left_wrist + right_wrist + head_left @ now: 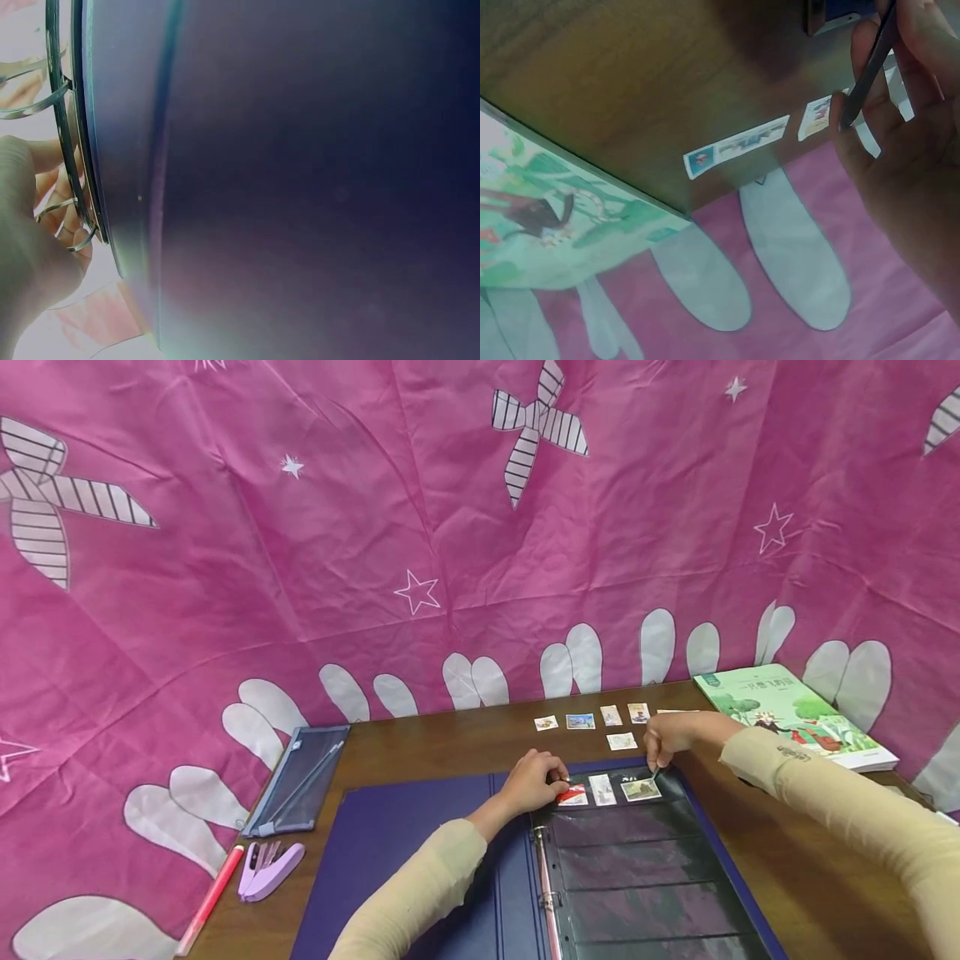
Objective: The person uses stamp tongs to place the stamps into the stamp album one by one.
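A dark stamp album page (637, 864) lies in an open blue ring binder (420, 814). Its top strip holds a red stamp (573, 795), a pale upright stamp (602, 790) and a landscape stamp (641, 789). My left hand (528, 783) rests at the page's upper left corner, fingertips beside the red stamp; in the left wrist view it shows behind the metal rings (56, 97). My right hand (686, 733) grips dark tweezers (870, 71), their tip pointing down at the strip's right end, just above the landscape stamp.
Several loose stamps (580, 722) lie on the wooden table (450, 743) beyond the binder. A green picture book (795, 714) sits at the back right. On the left are a mesh zip pouch (300, 781), a purple stapler-like tool (270, 870) and a red pen (212, 897). A pink curtain hangs behind.
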Motion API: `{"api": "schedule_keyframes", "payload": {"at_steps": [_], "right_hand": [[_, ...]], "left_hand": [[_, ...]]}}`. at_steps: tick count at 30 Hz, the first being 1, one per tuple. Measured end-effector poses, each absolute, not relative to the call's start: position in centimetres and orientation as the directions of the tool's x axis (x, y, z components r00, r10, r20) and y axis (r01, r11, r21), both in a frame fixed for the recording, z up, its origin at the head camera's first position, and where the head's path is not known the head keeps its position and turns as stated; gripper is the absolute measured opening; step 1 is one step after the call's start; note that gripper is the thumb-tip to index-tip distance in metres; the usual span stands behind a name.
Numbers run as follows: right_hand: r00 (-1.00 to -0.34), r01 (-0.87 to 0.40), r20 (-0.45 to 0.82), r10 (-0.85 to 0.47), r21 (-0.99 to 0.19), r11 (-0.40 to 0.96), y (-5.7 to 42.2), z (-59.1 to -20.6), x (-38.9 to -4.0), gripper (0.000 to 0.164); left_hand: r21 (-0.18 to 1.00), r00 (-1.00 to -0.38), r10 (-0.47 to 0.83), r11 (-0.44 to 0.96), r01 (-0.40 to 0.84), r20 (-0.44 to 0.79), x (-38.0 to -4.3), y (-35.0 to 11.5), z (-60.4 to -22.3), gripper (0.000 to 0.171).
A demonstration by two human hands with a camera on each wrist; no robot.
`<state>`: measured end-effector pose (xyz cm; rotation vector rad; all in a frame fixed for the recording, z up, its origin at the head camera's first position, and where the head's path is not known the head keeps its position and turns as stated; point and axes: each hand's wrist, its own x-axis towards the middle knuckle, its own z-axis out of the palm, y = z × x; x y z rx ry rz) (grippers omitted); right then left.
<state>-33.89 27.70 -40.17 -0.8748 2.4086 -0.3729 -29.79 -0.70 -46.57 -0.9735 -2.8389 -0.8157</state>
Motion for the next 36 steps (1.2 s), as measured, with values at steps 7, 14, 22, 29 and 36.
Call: {"api": "schedule_keyframes", "payload": {"at_steps": [7,14,22,29,36], "right_hand": [[-0.579,-0.530,-0.371,-0.726,-0.506,0.681,28.2,-40.5,-34.5,0.017],[-0.552,-0.540,-0.238,-0.799,-0.628,0.560,29.6,-40.9,-34.9,0.018],[-0.801,-0.552,0.089,-0.592,-0.493,0.673,30.6,-43.2,-35.4,0.017],[-0.921,-0.368,0.020,-0.388,-0.369,0.854,30.0,-42.9,-35.0,0.020],[-0.935,-0.331,-0.015,-0.355,-0.330,0.884,30.1,-43.5,-34.7,0.019]], "left_hand": [[0.472,-0.809,0.555,0.671,0.572,0.191,-29.7,-1.0,-46.6,0.006],[0.465,-0.804,0.560,0.668,0.581,0.201,-29.7,-1.2,-46.7,0.010],[0.469,-0.803,0.564,0.667,0.579,0.190,-29.0,-1.7,-46.8,0.010],[0.444,-0.791,0.574,0.664,0.602,0.213,-29.4,-1.4,-46.5,0.011],[0.433,-0.782,0.589,0.663,0.611,0.202,-29.5,-1.0,-46.4,0.012]]}}
